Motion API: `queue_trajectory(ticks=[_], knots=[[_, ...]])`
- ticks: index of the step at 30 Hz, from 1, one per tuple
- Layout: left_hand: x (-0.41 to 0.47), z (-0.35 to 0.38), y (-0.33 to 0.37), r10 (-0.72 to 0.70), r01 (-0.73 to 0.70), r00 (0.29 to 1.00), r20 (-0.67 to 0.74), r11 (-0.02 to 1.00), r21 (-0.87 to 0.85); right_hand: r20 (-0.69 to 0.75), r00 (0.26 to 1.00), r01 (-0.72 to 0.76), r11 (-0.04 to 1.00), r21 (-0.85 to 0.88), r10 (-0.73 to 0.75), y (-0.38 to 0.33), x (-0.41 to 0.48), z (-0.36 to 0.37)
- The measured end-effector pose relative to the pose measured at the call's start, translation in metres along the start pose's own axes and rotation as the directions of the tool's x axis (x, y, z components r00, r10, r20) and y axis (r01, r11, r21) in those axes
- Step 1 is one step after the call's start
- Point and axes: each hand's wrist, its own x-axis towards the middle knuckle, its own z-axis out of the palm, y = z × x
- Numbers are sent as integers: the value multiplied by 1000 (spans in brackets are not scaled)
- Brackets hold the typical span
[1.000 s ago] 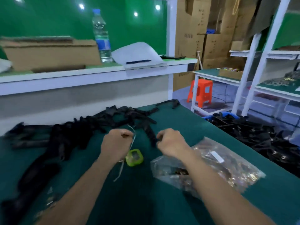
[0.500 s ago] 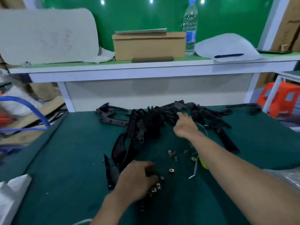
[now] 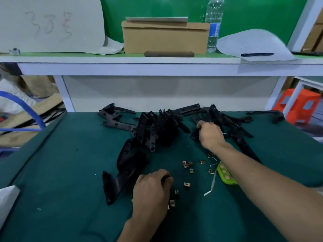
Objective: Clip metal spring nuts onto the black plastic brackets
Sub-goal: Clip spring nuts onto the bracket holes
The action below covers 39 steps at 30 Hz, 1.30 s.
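Fingers (image 3: 201,124) of right hand (image 3: 211,135) curled round a bracket (image 3: 194,135) in the pile (image 3: 157,130) by the desk's (image 3: 70,172) far edge; left hand (image 3: 152,191) curled too, grip hidden, perhaps on a spring nut; loose spring nuts (image 3: 187,184) just beside it.

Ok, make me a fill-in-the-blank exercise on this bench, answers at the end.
1. The right hand reaches into the pile of black ____.
2. Next to the left hand lie loose metal spring ____.
3. On the shelf, the water bottle stands to the ____ of the cardboard box.
Missing words: brackets; nuts; right.
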Motion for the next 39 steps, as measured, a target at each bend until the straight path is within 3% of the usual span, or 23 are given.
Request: queue_trajectory(ticks=[4,7,10,12,14,16,18,19,21,27,29,36,39], knots=[[-3,1,-2,-20,20,1000,9,999,-36,312,948,-82,995,49,63,-6,-8,-13],[-3,1,-7,-16,13,997,69,999,43,312,950,-42,997,62,20,-18,-16,-19],[0,1,-11,-2,-3,998,66,997,80,341,935,-19,949,315,-94,-27,-26,-22],[3,-1,-11,-13,7,998,61,996,86,203,973,1,889,457,-105,-27,-30,-29],[3,-1,-11,16,-21,996,85,998,60,15,999,31,967,251,-36,-20,-22,-37],[2,0,-7,113,-118,975,194,993,15,169,986,17,1000,4,-18,-15,-18,-39],[-2,2,3,218,-232,913,344,973,-1,432,902,46,998,-47,-21,-13,-19,-35],[-4,5,7,256,-284,884,392,959,14,496,868,78,994,-75,-31,-14,-21,-31],[-6,12,9,293,-349,858,422,935,61,474,878,139,980,-140,-56,-13,-23,-22],[0,7,-3,209,-201,936,284,978,-57,294,940,228,960,-164,-174,-19,-36,-10],[-3,6,-5,157,-141,966,203,986,-91,306,930,240,967,-86,-204,-23,-45,-2],[-2,3,0,-28,46,998,64,956,-291,331,869,444,875,-193,-368,-24,-46,3],[-1,-1,1,-36,55,997,69,953,-298,269,886,405,913,-48,-378,-22,-47,-5]])
